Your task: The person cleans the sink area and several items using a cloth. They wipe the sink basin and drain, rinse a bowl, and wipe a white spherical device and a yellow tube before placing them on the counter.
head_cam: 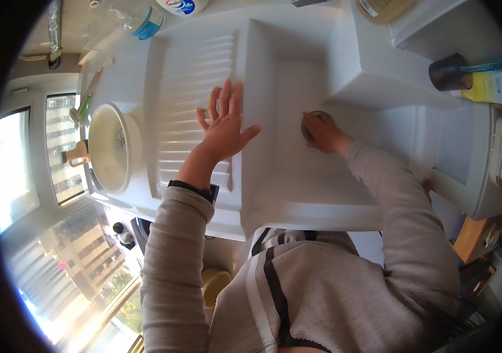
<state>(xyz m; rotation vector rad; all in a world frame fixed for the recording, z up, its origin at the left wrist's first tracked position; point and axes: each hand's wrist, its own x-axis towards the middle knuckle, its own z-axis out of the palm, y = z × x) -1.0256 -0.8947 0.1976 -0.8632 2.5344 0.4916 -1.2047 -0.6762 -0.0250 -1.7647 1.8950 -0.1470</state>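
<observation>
My left hand (226, 125) is spread with its fingers apart, over the ribbed washboard (180, 101) and beside the ridge that divides it from the basin. It holds nothing. A dark band circles that wrist. Down in the white laundry sink's basin (295, 163), my right hand (327, 136) lies over a dark round piece (323, 116) with a lighter rim, perhaps a drain cover. Its fingers reach across the piece towards the left edge. The palm hides much of it, and whether the fingers grip it or only touch it is unclear.
A cream plastic basin (134, 150) stands left of the washboard. Along the back are a clear bottle with a blue label (147, 24) and a white bottle (183, 6). At the right, a dark cup (449, 73) sits by a yellow-and-white tube (491, 87). Windows (17, 159) border the left.
</observation>
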